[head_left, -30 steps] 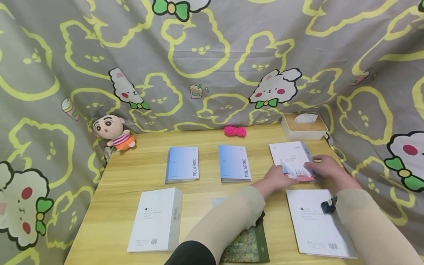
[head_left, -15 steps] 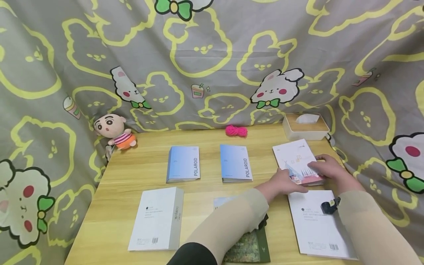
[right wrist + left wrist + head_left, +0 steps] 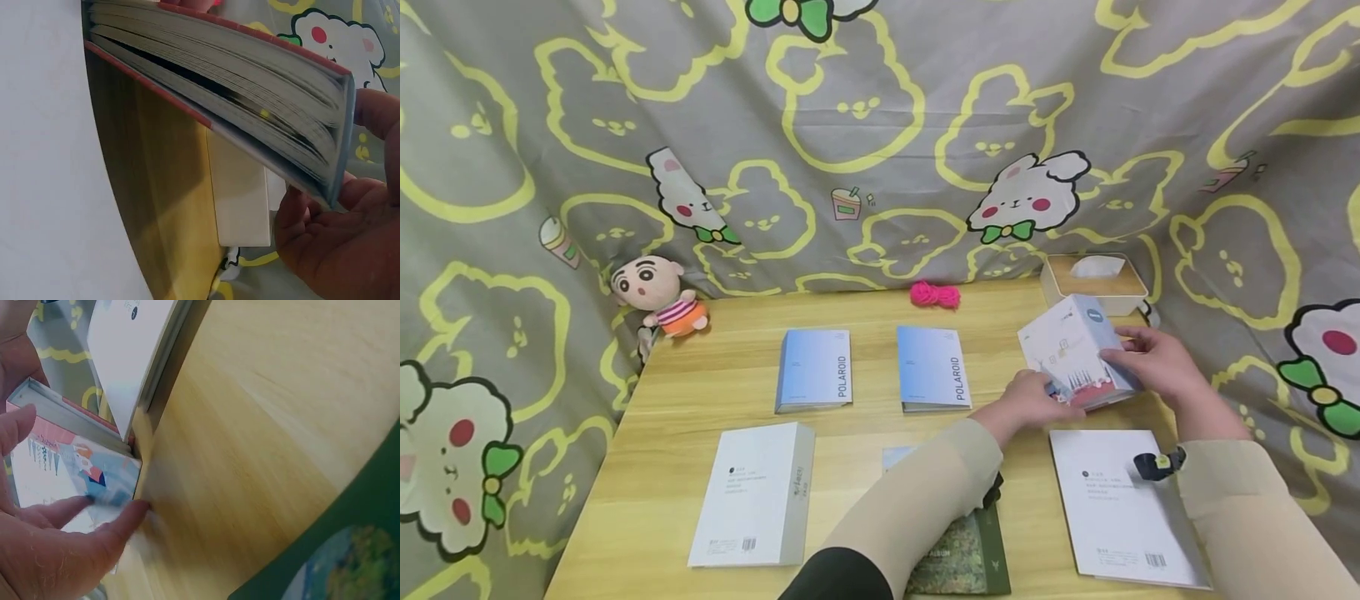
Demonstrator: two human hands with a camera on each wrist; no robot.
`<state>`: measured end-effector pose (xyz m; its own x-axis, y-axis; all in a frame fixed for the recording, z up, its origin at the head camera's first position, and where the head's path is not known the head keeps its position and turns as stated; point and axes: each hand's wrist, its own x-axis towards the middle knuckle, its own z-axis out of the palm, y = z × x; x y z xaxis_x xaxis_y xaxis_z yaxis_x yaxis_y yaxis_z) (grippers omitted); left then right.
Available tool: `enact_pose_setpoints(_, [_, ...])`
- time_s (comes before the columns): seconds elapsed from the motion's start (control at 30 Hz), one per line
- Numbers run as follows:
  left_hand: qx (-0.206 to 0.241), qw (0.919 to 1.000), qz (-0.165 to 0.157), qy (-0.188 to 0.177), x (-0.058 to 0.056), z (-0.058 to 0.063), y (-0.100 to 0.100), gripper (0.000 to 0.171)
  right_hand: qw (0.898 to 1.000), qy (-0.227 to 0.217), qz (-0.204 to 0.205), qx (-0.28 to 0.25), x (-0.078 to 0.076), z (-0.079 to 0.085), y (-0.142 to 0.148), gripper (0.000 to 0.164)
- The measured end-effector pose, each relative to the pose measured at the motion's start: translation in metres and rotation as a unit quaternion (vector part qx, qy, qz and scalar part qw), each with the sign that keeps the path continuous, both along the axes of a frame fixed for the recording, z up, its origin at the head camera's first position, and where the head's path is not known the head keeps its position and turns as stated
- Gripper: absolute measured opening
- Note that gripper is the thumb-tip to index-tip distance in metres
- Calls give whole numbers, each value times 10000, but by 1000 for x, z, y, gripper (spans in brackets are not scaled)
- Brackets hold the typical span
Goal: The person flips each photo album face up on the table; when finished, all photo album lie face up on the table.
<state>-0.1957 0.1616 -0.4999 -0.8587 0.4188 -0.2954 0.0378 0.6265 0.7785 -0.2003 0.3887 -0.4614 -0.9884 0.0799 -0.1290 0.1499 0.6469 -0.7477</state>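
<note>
In the head view my right hand [image 3: 1157, 367] holds a thick illustrated photo album [image 3: 1060, 350] by its blue spine at the table's right side. The album is tilted, its white cover and pink lower part facing me. From the right wrist view, thumb and fingers lie on either side of the spine, and the page edges [image 3: 219, 87] show between red cover edges. My left hand [image 3: 1026, 402] is at the album's lower left corner. Its fingers [image 3: 119, 528] look extended beside the cover in the left wrist view; whether they touch it is unclear.
A white album [image 3: 1120, 508] lies just in front; another white one [image 3: 745, 500] is at left. Two blue POLAROID albums [image 3: 815, 369] lie mid-table. My left forearm partly covers a green album [image 3: 962, 558]. Behind are a tissue box [image 3: 1093, 287], pink yarn [image 3: 935, 295] and a doll [image 3: 658, 298].
The illustrated album, earlier flatter on the table, has been tilted up so its spine shows. The right hand has shifted slightly right with it, while the left hand stays near its lower left corner.
</note>
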Motion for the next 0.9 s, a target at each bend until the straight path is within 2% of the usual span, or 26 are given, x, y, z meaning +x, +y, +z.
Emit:
enact_pose_setpoints(0.17, [935, 9954, 158, -118, 1, 1, 2, 83, 10000, 20, -85, 34, 2, 0, 0, 70])
enact_pose_setpoints(0.27, [1450, 9892, 212, 46, 3, 5, 2, 86, 9998, 53, -129, -152, 3, -1, -1, 66])
enact_pose_setpoints(0.37, [1676, 9850, 197, 368, 4, 8, 3, 87, 9986, 3, -182, -500, 3, -1, -4, 65])
enact_pose_setpoints(0.5, [1622, 9833, 13, 829, 5, 8, 4, 83, 9953, -242, -183, -922, 2, -1, -9, 69])
enact_pose_setpoints(0.67, [1265, 9834, -225, 1284, 6, 5, 7, 79, 9958, -338, -43, -848, 1, 0, -14, 69])
enact_pose_setpoints(0.8, [1103, 9836, -237, 1411, 5, 4, 7, 80, 9969, -333, 36, -716, 1, 0, -15, 65])
enact_pose_setpoints(0.9, [1094, 9849, -183, 1327, 7, 6, 6, 82, 9965, -325, 90, -766, 0, -2, -15, 63])
